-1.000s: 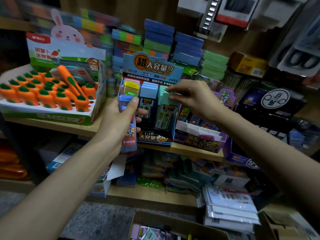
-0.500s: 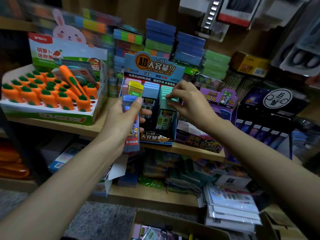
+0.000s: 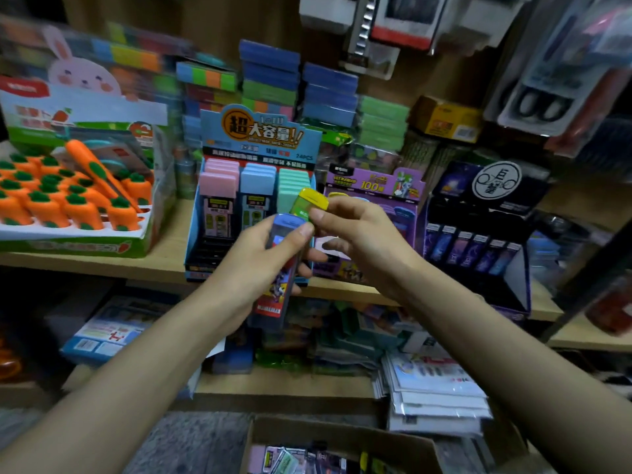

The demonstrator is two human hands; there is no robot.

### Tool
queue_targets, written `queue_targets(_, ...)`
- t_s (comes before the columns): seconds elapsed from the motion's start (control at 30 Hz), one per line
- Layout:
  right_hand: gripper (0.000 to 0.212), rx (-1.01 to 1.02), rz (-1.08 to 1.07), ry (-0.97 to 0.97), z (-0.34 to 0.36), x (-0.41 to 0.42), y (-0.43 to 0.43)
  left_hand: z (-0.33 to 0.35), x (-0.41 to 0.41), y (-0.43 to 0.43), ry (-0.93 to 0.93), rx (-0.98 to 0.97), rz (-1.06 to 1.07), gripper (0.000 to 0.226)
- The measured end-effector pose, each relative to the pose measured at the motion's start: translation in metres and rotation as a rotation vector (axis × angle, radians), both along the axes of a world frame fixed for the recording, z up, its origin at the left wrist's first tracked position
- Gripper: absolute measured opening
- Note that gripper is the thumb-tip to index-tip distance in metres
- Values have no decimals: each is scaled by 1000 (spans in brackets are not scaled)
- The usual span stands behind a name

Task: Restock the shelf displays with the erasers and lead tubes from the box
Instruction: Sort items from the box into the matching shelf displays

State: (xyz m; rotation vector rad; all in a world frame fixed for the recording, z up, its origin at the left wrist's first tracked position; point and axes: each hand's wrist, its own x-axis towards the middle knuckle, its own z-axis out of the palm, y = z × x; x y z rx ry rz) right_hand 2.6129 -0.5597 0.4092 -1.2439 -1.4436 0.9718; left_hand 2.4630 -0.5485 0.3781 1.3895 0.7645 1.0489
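- A blue-capped lead tube (image 3: 279, 295) is held upright in the left hand (image 3: 253, 268) — the fingers and thumb are curled round it.
- A yellow-capped lead tube (image 3: 309, 201) is pinched between the thumb and fingers of the right hand (image 3: 366, 241), and it is tilted.
- Both tubes are held close together, just in front of the blue display box (image 3: 260, 131) on the wooden shelf (image 3: 164, 258).
- Rows of pink, blue and green tubes are stood in that display box.
- Carrot erasers (image 3: 68, 203) are lined up in a green tray (image 3: 85, 249) at the left of the shelf — well apart from the hands.
- An open cardboard box (image 3: 342, 436) is seen low down, under the arms.
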Motion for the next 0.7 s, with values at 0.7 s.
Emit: queue_targets(0.7, 19, 432, -357, -481, 32, 64, 42, 12, 39, 25, -150, -61, 166, 10)
